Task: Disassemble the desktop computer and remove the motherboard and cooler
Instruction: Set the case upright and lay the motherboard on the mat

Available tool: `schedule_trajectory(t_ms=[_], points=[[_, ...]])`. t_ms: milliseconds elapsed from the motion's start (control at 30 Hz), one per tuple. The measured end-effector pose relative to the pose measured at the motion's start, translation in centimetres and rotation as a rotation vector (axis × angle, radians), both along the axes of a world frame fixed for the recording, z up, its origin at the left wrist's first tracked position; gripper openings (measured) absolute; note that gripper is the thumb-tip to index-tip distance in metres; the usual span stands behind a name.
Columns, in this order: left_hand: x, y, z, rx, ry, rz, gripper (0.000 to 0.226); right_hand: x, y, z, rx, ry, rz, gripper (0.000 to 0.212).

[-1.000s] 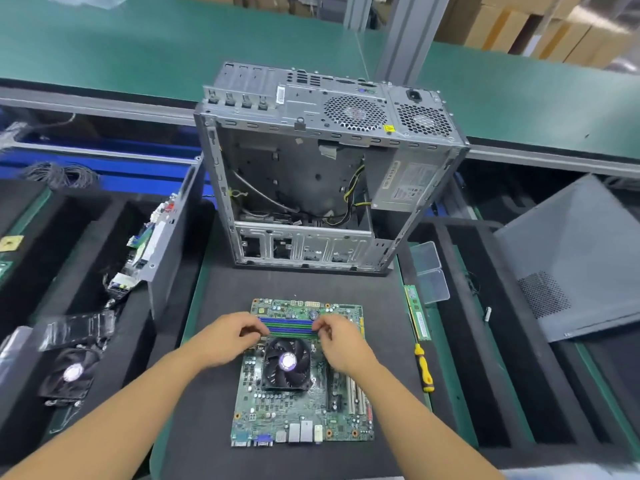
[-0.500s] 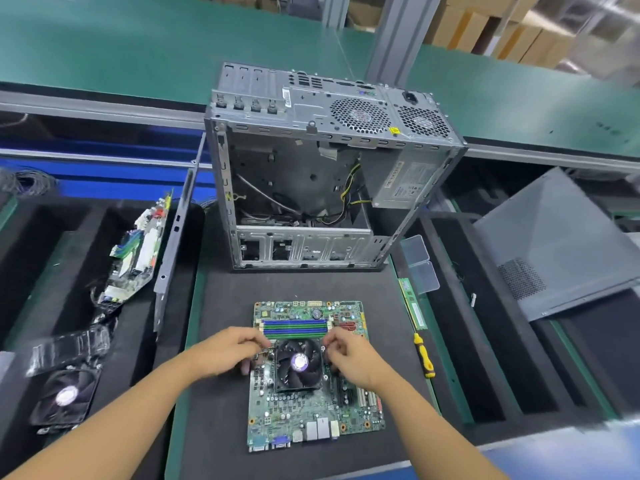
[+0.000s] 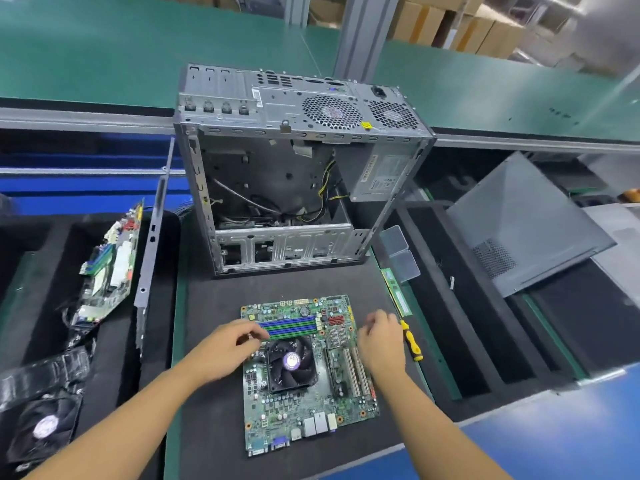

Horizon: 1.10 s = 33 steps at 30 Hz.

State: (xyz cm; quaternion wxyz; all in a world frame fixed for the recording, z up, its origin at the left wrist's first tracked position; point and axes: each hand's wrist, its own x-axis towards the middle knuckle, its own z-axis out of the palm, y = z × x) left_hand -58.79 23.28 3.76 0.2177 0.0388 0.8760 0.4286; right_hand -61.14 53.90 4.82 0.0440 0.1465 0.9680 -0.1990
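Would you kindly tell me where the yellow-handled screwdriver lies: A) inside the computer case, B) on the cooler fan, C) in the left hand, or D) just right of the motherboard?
D: the screwdriver lies on the bench just right of the motherboard, beside the right hand.

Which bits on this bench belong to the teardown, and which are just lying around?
In the job:
computer case, open
motherboard, flat on the mat
cooler, mounted on it
yellow-handled screwdriver, beside the board

Lying about:
second board, far left
loose fan
side panel, right
memory stick
clear plastic boxes
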Motion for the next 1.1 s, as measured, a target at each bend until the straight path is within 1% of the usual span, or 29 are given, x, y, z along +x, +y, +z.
schedule_trajectory(t_ms=[67, 100, 167, 233, 267, 300, 367, 433, 500, 533, 633, 700, 733, 833, 900, 967, 1000, 1067, 1100], points=[[-0.5, 0.9, 0.8, -0.029, 0.026, -0.044, 0.014, -0.3, 2.1, -0.3, 0.228, -0.049, -0.125, 0.033], [-0.7, 1.3, 1.0, -0.033, 0.033, -0.058, 0.013, -0.3, 3.3, -0.4, 0.289, -0.101, -0.176, 0.037], [-0.9, 2.1, 1.5, -0.051, 0.047, -0.082, 0.010, -0.4, 5.4, -0.9, 0.329, -0.230, -0.228, 0.038], [-0.9, 2.7, 1.8, -0.067, 0.068, -0.115, 0.009, -0.5, 7.1, -1.7, 0.303, -0.354, -0.219, 0.037], [-0.9, 3.0, 1.9, -0.076, 0.078, -0.145, 0.021, -0.5, 7.6, -2.0, 0.281, -0.371, -0.209, 0.035], [-0.9, 3.4, 2.0, -0.100, 0.089, -0.194, 0.040, -0.5, 8.1, -2.4, 0.261, -0.356, -0.198, 0.032], [-0.8, 4.3, 2.2, -0.214, 0.136, -0.337, 0.083, -0.5, 8.4, -2.5, 0.181, -0.243, -0.200, 0.024], [-0.6, 5.5, 2.0, -0.372, 0.177, -0.479, 0.117, -0.4, 7.8, -1.8, 0.070, -0.085, -0.181, 0.020], [0.0, 7.0, 1.5, -0.493, 0.169, -0.550, 0.137, -0.4, 6.7, -0.5, 0.003, 0.068, -0.053, 0.019], [0.3, 7.6, 1.1, -0.535, 0.177, -0.545, 0.140, -0.4, 6.1, 0.4, -0.045, 0.136, 0.011, 0.016], [0.7, 8.7, 0.2, -0.625, 0.276, -0.425, 0.124, -0.3, 4.1, 3.1, -0.174, 0.315, 0.166, 0.006], [0.8, 8.8, 0.0, -0.619, 0.310, -0.380, 0.114, -0.2, 2.6, 5.0, -0.215, 0.416, 0.250, 0.005], [0.7, 8.7, -0.1, -0.600, 0.319, -0.362, 0.110, -0.2, 1.8, 5.9, -0.238, 0.434, 0.281, 0.006], [0.9, 8.6, -0.2, -0.555, 0.330, -0.322, 0.102, 0.0, -0.3, 8.7, -0.333, 0.389, 0.356, 0.011], [0.9, 8.6, -0.2, -0.537, 0.312, -0.326, 0.109, 0.3, -1.4, 10.1, -0.380, 0.334, 0.402, 0.007], [0.8, 8.7, 0.2, -0.447, 0.251, -0.264, 0.114, 0.6, -2.2, 10.9, -0.397, 0.234, 0.463, 0.006], [0.7, 8.7, 0.4, -0.370, 0.230, -0.192, 0.107, 0.7, -2.4, 11.1, -0.395, 0.181, 0.496, 0.007], [0.5, 8.8, 0.7, -0.241, 0.258, -0.063, 0.072, 0.8, -2.8, 11.0, -0.377, 0.110, 0.540, 0.008], [0.4, 9.0, 0.9, -0.228, 0.282, -0.046, 0.055, 0.9, -2.8, 10.9, -0.367, 0.091, 0.548, 0.008]])
